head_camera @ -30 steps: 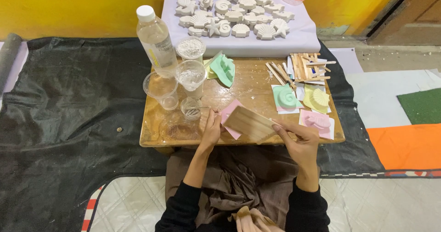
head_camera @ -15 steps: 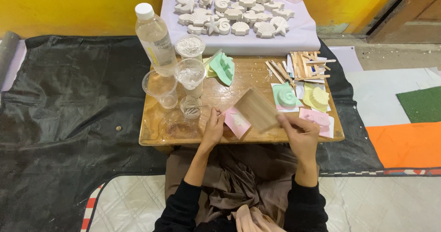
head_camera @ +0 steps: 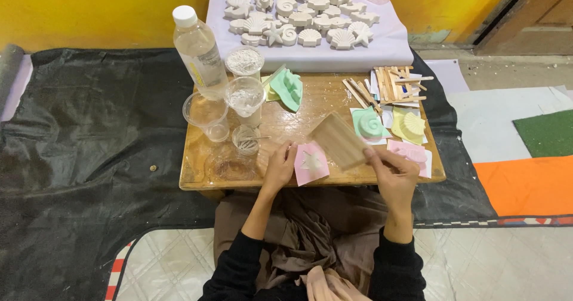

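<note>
Surface: a low wooden counter [head_camera: 310, 104] stands on a black sheet [head_camera: 89, 146] spread over the floor, against a yellow wall [head_camera: 89, 8]. Behind the counter a pale cloth [head_camera: 394, 47] carries rows of white shell and star castings [head_camera: 298, 14]. To the right lie floor mats in white, green [head_camera: 546, 131] and orange [head_camera: 528, 184].

On the counter, left side: 1 clear plastic bottle [head_camera: 197, 50] with a white cap, upright, and clear plastic cups [head_camera: 246, 95] grouped beside it, 2 of them holding white powder. A green mould [head_camera: 287, 87] lies at centre rear. At the right rear is a heap of wooden sticks [head_camera: 391, 83]; in front of it sit a green shell mould [head_camera: 367, 122], a yellow shell mould [head_camera: 410, 125] and a pink mould [head_camera: 409, 152].

Work item: a pink star mould [head_camera: 310, 162] lies near the front edge of the counter, between the 2 hands, its star cavity filled white.

Grip, left hand [head_camera: 279, 167]: fingers curled against the left edge of the pink star mould, touching and steadying it.

Grip, right hand [head_camera: 391, 173]: clenched on the lower right corner of a flat wooden board [head_camera: 339, 140], held tilted with its far end over the counter just above and right of the pink star mould. Whether the board touches the mould cannot be told.
</note>
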